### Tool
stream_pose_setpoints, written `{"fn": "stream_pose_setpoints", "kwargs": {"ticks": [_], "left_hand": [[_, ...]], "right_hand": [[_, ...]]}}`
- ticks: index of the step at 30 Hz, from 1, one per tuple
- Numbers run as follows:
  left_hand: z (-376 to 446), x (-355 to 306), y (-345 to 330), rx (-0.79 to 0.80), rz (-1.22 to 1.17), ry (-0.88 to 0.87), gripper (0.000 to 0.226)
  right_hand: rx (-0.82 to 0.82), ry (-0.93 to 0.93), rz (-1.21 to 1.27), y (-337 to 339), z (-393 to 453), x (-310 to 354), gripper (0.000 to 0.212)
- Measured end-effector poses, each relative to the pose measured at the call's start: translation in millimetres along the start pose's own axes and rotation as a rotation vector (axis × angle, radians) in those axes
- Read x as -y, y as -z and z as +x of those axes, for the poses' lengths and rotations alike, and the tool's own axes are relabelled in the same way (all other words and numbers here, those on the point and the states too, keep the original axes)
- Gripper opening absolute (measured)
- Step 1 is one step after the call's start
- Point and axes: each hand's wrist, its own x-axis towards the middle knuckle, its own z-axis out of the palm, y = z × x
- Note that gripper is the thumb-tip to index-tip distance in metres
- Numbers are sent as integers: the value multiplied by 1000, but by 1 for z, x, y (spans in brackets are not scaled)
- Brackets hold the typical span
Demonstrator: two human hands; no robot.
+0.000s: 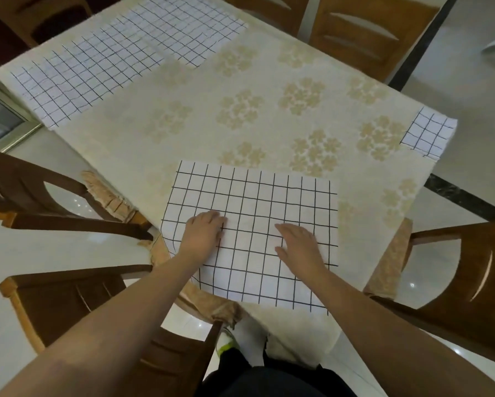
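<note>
The folded cloth (pixel 255 202) is white with a thin black grid of squares. 2 more pieces carry the same black-on-white check: a large cloth (pixel 111 61) and a small piece (pixel 428 133). The tablecloth (pixel 269 116) under all 3 is pale cream, printed with faded beige flower clusters, and its fringe (pixel 106 193) is tan. The chairs (pixel 470 267) are warm brown wood. The floor (pixel 470 81) is glossy off-white, crossed by a black speckled strip (pixel 464 196).
</note>
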Motion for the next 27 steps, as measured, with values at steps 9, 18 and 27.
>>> {"fn": "stream_pose_setpoints", "kwargs": {"ticks": [9, 18, 27], "left_hand": [[25, 2, 0, -127, -99, -27, 12], [22, 1, 2, -191, -116, -157, 19], [8, -3, 21, -228, -85, -327, 17]], "right_hand": [[-82, -47, 37, -7, 26, -1, 39], [-86, -26, 72, -4, 31, 4, 37], [-108, -4, 90, 1, 32, 10, 26]]}}
